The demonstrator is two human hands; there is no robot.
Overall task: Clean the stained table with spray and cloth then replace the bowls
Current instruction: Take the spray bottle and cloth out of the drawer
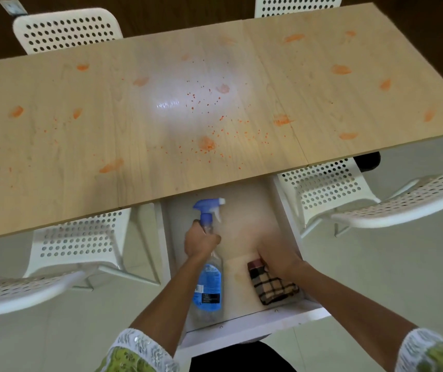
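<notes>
While both hands reach into the open drawer [244, 322] at lower centre, fetching supplies looks underway: the left hand [201, 241] is wrapped round the clear plastic spray bottle [209, 280], the right hand [278, 257] grips the soft checked cloth [272, 287]. Next, lift both to the smooth, orange-smeared wooden table [53, 146]. No bowls visible.

Spray bottle [209, 277] lies left of cloth [271, 287] in drawer [241, 324].

Either side of the open drawer [255, 324], bare forearms end in green patterned sleeves [139, 353] with white sequinned cuffs.
</notes>
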